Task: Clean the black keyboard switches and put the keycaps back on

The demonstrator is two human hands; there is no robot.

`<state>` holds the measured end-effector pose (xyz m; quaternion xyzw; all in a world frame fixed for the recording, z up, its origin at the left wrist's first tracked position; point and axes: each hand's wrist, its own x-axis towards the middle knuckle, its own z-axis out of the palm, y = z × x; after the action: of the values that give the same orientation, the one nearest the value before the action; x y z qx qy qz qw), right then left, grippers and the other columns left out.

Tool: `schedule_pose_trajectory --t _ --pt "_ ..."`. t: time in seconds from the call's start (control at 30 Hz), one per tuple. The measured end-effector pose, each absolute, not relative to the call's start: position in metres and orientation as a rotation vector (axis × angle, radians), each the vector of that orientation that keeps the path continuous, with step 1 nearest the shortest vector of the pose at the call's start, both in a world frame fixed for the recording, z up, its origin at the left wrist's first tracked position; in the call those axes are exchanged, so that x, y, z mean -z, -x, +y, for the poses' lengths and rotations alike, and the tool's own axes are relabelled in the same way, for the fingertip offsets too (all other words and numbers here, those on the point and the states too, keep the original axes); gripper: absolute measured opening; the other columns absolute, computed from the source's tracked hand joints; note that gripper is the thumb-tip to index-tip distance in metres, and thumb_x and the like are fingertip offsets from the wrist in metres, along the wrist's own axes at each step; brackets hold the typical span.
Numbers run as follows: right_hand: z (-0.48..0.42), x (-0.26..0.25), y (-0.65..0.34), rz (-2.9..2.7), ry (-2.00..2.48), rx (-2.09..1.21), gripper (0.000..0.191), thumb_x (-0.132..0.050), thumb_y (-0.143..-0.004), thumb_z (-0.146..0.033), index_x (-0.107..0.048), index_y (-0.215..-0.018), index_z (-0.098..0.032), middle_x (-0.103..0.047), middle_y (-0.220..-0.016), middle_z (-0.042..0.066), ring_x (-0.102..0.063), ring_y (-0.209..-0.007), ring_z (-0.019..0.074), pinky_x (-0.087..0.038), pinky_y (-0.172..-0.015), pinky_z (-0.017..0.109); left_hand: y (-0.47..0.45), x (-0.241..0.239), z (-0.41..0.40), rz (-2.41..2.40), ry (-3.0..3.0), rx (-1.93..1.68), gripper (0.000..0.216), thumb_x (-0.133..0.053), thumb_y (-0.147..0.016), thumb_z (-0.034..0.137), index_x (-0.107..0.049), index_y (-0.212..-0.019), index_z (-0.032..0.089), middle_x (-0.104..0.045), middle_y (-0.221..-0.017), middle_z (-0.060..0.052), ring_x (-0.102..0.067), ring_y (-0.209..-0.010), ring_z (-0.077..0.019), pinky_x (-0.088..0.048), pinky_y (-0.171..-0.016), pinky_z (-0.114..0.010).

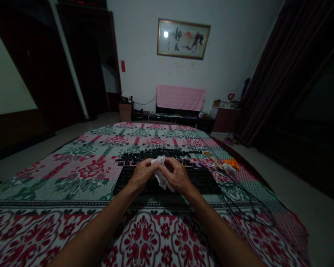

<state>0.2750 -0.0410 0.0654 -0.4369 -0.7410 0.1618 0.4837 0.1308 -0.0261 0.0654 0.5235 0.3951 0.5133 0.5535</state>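
Observation:
Between my two hands is a crumpled white tissue (161, 177), with one end hanging down. My left hand (141, 174) pinches its left side, and my right hand (177, 175) has its fingers closed on the other side. Whether a small keycap is inside the tissue cannot be made out. Just below the hands lies a black keyboard base (206, 181) with its keys taken off, its middle partly hidden by my hands. Beyond it, loose black keycaps (130, 157) are spread in rows on the cloth.
To the right lie a brush (213, 160), an orange cloth (234, 164) and a crumpled white wad (228, 168). The keyboard's black cable (253, 215) coils at the right. A patterned cloth (72, 178) covers the table. A pink-draped television (180, 97) stands by the far wall.

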Motion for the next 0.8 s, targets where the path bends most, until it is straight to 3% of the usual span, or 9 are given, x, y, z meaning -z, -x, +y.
schedule_pose_trajectory --t 0.23,0.47,0.6,0.8 --pt "-0.033 -0.058 -0.279 -1.689 1.037 -0.68 0.032 -0.06 -0.071 -0.037 -0.056 -0.097 -0.018 -0.06 -0.091 0.004 -0.055 -0.08 0.0152 -0.044 -0.072 0.027 -0.13 -0.063 -0.023 0.849 -1.366 -1.163 0.033 -0.061 -0.068 0.043 -0.063 -0.083 0.014 -0.061 -0.073 -0.002 -0.053 -0.061 -0.0108 -0.042 -0.056 -0.02" --pt "-0.022 -0.058 -0.289 -1.409 1.087 -0.874 0.015 -0.049 -0.072 -0.031 -0.056 -0.077 -0.017 -0.056 -0.068 -0.002 -0.051 -0.062 0.0121 -0.038 -0.054 0.022 -0.115 -0.072 -0.015 0.836 -1.22 -1.177 0.038 -0.063 -0.065 0.04 -0.062 -0.09 0.012 -0.062 -0.066 -0.002 -0.053 -0.053 -0.0101 -0.039 -0.05 -0.02" --pt "-0.02 -0.06 -0.294 -1.288 1.091 -0.945 0.018 -0.053 -0.07 -0.033 -0.056 -0.078 -0.017 -0.055 -0.065 -0.003 -0.049 -0.058 0.0112 -0.036 -0.051 0.02 -0.108 -0.071 -0.007 0.997 -1.095 -1.303 0.036 -0.065 -0.059 0.037 -0.061 -0.083 0.01 -0.057 -0.054 0.002 -0.048 -0.043 -0.0083 -0.033 -0.042 -0.018" --pt "-0.022 -0.063 -0.292 -1.119 0.972 -1.172 0.034 -0.06 -0.061 -0.026 -0.055 -0.093 -0.017 -0.062 -0.072 -0.002 -0.054 -0.061 0.0124 -0.041 -0.055 0.021 -0.108 -0.063 -0.002 1.075 -1.069 -1.391 0.031 -0.064 -0.059 0.036 -0.06 -0.079 0.012 -0.056 -0.054 0.005 -0.047 -0.042 -0.0072 -0.031 -0.04 -0.017"
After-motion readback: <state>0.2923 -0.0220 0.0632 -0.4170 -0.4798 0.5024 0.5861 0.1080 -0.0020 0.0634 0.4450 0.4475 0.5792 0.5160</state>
